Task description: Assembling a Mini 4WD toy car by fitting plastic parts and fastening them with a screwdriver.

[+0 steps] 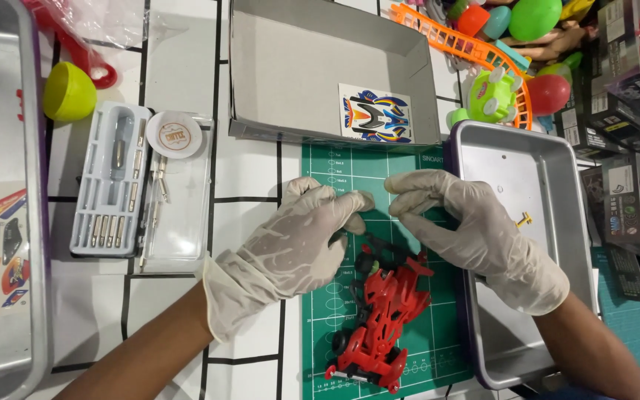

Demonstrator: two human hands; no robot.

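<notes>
Gloves cover both hands. Left hand (298, 241) comes in from the lower left, its fingers curled and pressed together at the tips; right hand (475, 233) mirrors it from the lower right. Fingertips nearly meet, but what they pinch, I cannot tell. Just below them the red toy car (375, 322) lies on the green cutting mat (320, 311), its long axis running from lower left to upper right.
</notes>
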